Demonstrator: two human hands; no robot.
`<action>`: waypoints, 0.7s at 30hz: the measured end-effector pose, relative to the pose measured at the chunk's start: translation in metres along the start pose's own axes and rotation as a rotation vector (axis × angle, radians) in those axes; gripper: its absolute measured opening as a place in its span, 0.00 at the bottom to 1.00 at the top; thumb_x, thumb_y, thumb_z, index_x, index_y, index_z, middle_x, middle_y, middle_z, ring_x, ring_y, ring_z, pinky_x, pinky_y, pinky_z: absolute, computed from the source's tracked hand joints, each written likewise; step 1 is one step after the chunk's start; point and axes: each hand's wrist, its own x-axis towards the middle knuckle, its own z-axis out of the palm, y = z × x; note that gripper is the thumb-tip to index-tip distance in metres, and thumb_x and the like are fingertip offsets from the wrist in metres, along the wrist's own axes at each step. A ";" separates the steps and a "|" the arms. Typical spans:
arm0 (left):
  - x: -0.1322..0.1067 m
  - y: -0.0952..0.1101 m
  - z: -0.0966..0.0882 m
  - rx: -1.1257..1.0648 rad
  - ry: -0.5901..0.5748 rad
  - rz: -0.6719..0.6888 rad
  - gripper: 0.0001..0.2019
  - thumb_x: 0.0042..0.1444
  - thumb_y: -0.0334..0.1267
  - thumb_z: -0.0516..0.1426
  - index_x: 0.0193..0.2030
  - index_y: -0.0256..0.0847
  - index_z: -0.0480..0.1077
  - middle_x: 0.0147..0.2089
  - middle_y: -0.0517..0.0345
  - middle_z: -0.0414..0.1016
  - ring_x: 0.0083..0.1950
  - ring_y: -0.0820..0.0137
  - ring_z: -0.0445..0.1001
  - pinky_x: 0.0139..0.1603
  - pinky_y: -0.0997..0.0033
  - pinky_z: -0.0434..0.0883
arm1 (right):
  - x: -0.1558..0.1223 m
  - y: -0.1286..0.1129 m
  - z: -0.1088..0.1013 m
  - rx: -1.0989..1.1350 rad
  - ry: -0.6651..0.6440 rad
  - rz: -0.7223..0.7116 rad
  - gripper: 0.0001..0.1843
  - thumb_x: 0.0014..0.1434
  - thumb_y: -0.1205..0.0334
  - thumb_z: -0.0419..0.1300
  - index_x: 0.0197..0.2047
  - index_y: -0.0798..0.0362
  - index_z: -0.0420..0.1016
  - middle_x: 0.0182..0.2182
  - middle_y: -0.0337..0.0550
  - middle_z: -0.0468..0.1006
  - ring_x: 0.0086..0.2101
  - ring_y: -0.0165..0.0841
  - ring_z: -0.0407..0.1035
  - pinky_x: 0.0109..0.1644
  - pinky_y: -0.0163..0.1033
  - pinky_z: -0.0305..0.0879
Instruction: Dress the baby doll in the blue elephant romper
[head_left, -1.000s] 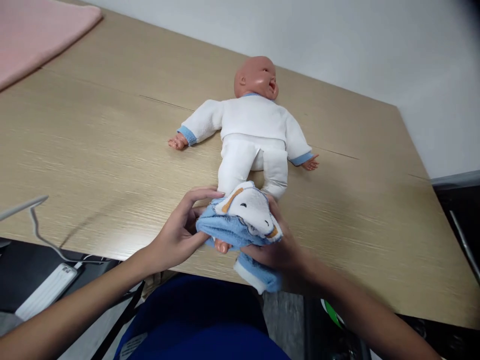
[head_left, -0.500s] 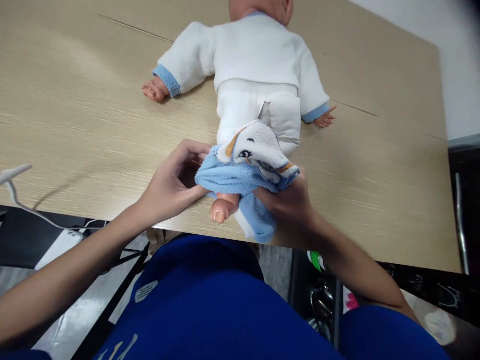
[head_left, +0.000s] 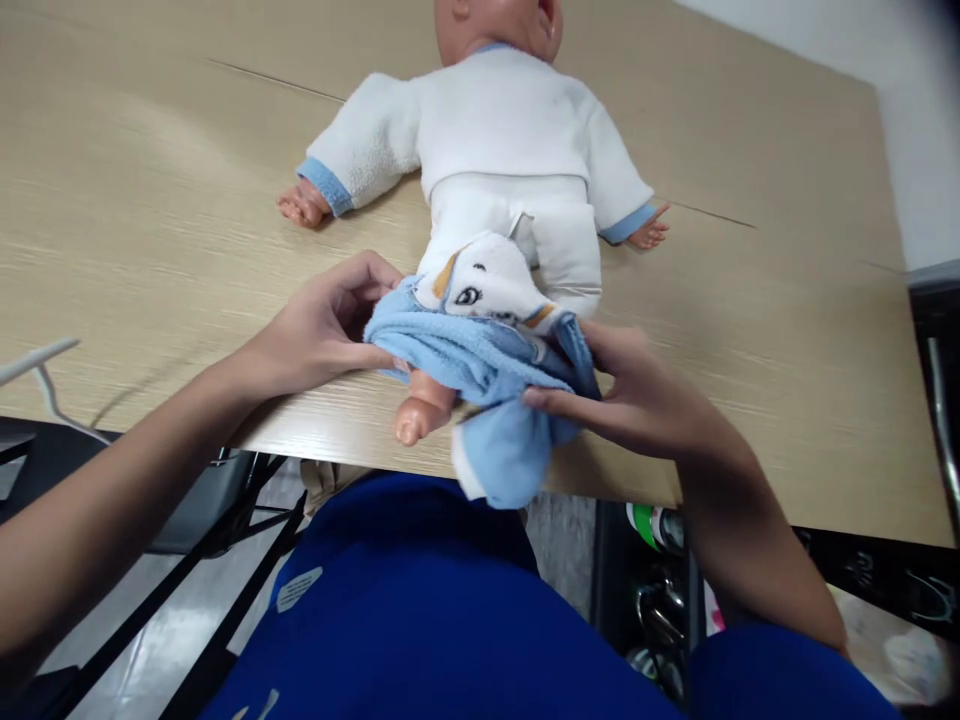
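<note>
Two sides of the blue trousers (head_left: 465, 350) are pinched, by the left hand (head_left: 319, 320) and the right hand (head_left: 645, 390), at the legs (head_left: 570, 268) of the doll (head_left: 506, 120) lying on the table (head_left: 787, 390). One foot (head_left: 421, 412) shows below; the other is hidden, and the view's upper edge cuts the head (head_left: 487, 25).

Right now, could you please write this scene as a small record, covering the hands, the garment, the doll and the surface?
Left hand: gripping one side of the garment
Right hand: gripping the other side, thumb in front
Garment: blue, bunched, with a white animal-face patch
Doll: on its back, in a white top with blue cuffs
Doll's feet: one foot shows below the garment; other hidden
Surface: wood-toned table
</note>
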 end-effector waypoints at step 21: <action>0.023 0.034 0.015 0.639 0.116 0.210 0.16 0.73 0.44 0.65 0.64 0.54 0.72 0.64 0.52 0.76 0.63 0.53 0.74 0.68 0.43 0.73 | 0.009 0.038 0.002 0.334 0.434 -0.068 0.21 0.79 0.36 0.62 0.47 0.44 0.82 0.37 0.40 0.73 0.39 0.37 0.67 0.45 0.40 0.71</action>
